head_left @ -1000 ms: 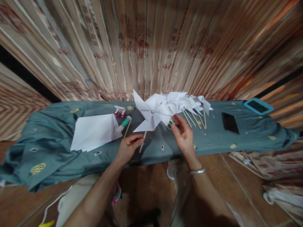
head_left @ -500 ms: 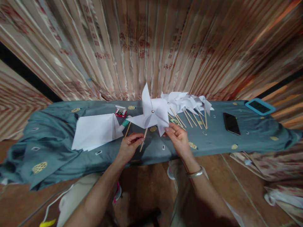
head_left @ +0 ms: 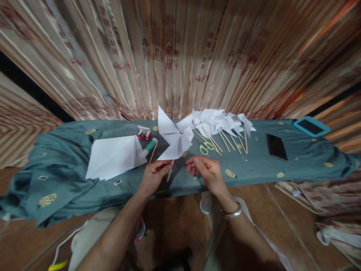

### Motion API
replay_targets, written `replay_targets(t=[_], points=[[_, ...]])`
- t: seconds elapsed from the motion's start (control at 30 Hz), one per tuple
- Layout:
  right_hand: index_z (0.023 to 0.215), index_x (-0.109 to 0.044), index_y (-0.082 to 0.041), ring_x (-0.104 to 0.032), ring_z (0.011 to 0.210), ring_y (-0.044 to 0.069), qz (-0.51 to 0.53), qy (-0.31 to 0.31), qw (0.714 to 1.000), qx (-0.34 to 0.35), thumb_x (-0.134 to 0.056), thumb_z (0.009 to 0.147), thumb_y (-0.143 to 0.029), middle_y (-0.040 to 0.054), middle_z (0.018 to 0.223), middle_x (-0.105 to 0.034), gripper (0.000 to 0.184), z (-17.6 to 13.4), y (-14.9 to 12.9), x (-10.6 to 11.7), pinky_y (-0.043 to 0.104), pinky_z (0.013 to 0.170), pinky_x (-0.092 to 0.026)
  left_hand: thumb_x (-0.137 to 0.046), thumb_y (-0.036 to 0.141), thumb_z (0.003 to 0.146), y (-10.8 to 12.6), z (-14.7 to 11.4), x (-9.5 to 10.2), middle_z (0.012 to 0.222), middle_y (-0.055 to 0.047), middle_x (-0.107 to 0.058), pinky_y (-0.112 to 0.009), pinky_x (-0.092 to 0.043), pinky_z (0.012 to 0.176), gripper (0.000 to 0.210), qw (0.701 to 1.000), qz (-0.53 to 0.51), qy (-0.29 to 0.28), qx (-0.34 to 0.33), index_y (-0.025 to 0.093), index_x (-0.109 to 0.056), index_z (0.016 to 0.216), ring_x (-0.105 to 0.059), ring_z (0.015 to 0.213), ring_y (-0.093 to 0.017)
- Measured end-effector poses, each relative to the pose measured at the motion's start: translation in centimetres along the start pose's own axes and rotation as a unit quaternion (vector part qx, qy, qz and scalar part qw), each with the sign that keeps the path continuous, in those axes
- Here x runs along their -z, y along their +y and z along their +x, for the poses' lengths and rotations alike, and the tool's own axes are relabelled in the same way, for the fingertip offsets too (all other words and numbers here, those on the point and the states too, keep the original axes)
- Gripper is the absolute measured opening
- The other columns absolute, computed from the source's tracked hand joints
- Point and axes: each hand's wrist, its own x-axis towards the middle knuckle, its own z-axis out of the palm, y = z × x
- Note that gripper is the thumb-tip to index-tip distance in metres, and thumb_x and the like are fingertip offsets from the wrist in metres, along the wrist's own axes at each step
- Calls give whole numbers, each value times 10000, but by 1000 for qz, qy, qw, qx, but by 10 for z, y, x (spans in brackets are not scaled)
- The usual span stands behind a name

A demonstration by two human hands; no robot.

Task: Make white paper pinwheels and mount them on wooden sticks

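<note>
My left hand (head_left: 153, 175) is closed around the wooden stick of a white paper pinwheel (head_left: 175, 145), which faces me with a silver pin at its centre. The lower end of the stick (head_left: 169, 176) shows below my fingers. My right hand (head_left: 207, 171) is just right of the pinwheel, touching none of it, its fingers loosely bent and apart with nothing between them. Beyond that hand lie scissors with green handles (head_left: 203, 149). Several more white pinwheels (head_left: 225, 122) on sticks lie in a row at the back.
Left on the cloth-covered table (head_left: 67, 158) is a stack of white paper (head_left: 111, 156). Beside it are a glue stick (head_left: 149, 146), a loose wooden stick (head_left: 153, 151) and a small red box (head_left: 144, 133). A black phone (head_left: 276, 146) and a blue-framed tablet (head_left: 311, 127) lie right.
My right hand has let go of the pinwheel's blade and moved slightly down and away. The blades have turned on the pin, and the scissors now show fully. My left hand keeps its hold.
</note>
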Motion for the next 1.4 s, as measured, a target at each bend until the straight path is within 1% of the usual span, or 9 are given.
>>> replay_targets(t=[0.1, 0.17, 0.27, 0.37, 0.67, 0.83, 0.97, 1.17, 1.4], points=[[838, -708, -184, -569, 551, 123, -4, 136, 990, 25, -561, 888, -525, 23, 675, -704, 375, 10, 4, 13, 261, 576, -467, -820, 427, 540, -1, 0, 0, 751, -42, -766, -322, -535, 737, 314, 1000, -17, -1, 13, 184, -778, 733, -668, 717, -200], [969, -696, -193, -664, 745, 160, -8, 186, 982, 32, -598, 864, -518, 55, 867, -748, 356, 17, 11, 19, 302, 732, -520, -825, 434, 531, -1, -1, -1, 763, -45, -768, -331, -539, 753, 325, 1000, -21, -7, 17, 182, -776, 731, -675, 733, -206], [1195, -614, -219, -628, 1146, 209, 33, 171, 984, 22, -670, 803, -520, 96, 1215, -687, 497, 25, 24, 23, 369, 1010, -458, -817, 423, 560, 0, -3, -2, 784, -42, -769, -348, -538, 797, 304, 999, -18, -27, 18, 186, -775, 746, -687, 774, -218], [1284, -557, -244, -556, 1267, 201, 82, 134, 987, -15, -658, 811, -525, 86, 1339, -619, 559, 29, 30, 23, 369, 1099, -388, -800, 383, 591, 1, -5, -3, 773, -20, -766, -343, -534, 820, 246, 999, -19, -41, 25, 197, -779, 750, -691, 784, -212], [1028, -688, -221, -718, 842, 218, 149, 102, 981, -65, -705, 698, -655, 62, 886, -763, 546, 26, 17, 19, 370, 813, -570, -794, 402, 585, 1, -4, 0, 776, -32, -757, -300, -531, 732, 267, 1000, 7, -25, 10, 192, -776, 749, -659, 739, -190], [903, -687, -221, -689, 605, 167, 195, 82, 973, -88, -753, 663, -627, 22, 684, -729, 477, 21, 9, 15, 269, 556, -550, -773, 398, 594, 0, -3, 0, 750, -27, -733, -268, -503, 668, 252, 1000, 15, -21, 8, 196, -769, 744, -629, 699, -169], [774, -669, -207, -681, 547, 164, 204, 15, 974, -101, -719, 705, -633, 30, 630, -721, 434, 15, 6, 4, 253, 504, -532, -756, 408, 600, 1, -3, -4, 759, -31, -731, -270, -499, 680, 249, 999, 25, -25, -7, 193, -765, 726, -629, 714, -176], [866, -716, -135, -724, 648, 171, 163, -257, 942, -142, -571, 795, -682, 98, 749, -763, 570, 3, -4, -12, 235, 555, -526, -721, 359, 627, 6, -4, -5, 715, -20, -719, -261, -505, 682, 177, 998, 31, -39, -25, 194, -747, 685, -638, 706, -177], [922, -715, -133, -727, 689, 158, 145, -349, 909, -176, -561, 816, -664, 101, 805, -769, 563, -4, -15, -2, 221, 576, -510, -720, 360, 624, 6, -4, -3, 714, -12, -705, -261, -497, 668, 195, 999, 36, -37, -5, 190, -742, 717, -622, 688, -166]])
